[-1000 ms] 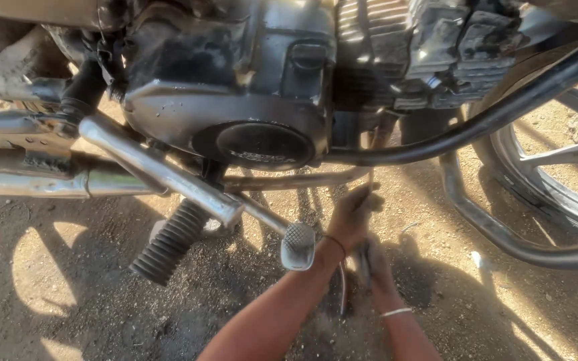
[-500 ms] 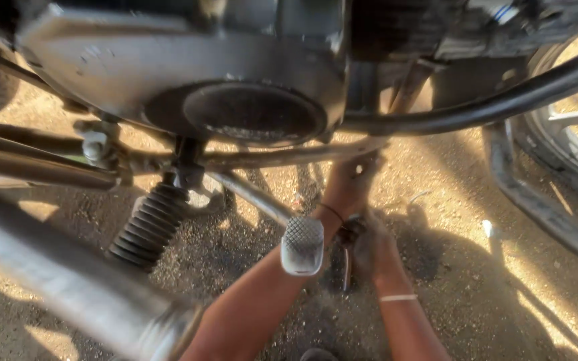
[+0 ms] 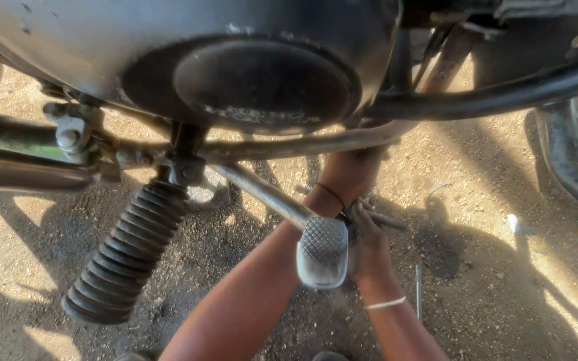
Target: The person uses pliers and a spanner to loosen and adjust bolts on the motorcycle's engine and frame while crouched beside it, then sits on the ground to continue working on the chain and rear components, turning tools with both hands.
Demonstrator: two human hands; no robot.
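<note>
I am looking under a motorcycle's black engine cover [image 3: 262, 80]. My left hand [image 3: 350, 172], a dark thread at its wrist, reaches up behind the lower frame tube [image 3: 302, 144]; its fingers are hidden there. My right hand [image 3: 369, 242], a pale bangle on its wrist, sits just below and is closed around a dark metal tool [image 3: 384, 219] that points right. The chequered metal brake pedal [image 3: 322, 251] hangs in front of both wrists.
A ribbed rubber footpeg [image 3: 128, 249] slopes down at the left. The exhaust pipe [image 3: 21, 170] runs along the left edge, and a black frame tube [image 3: 503, 97] crosses the upper right. A thin metal rod [image 3: 417, 291] lies on the gravel ground [image 3: 490, 294].
The view has dropped lower and closer under the engine. Both hands have stayed beneath the frame, the left one reaching further up behind the tube.
</note>
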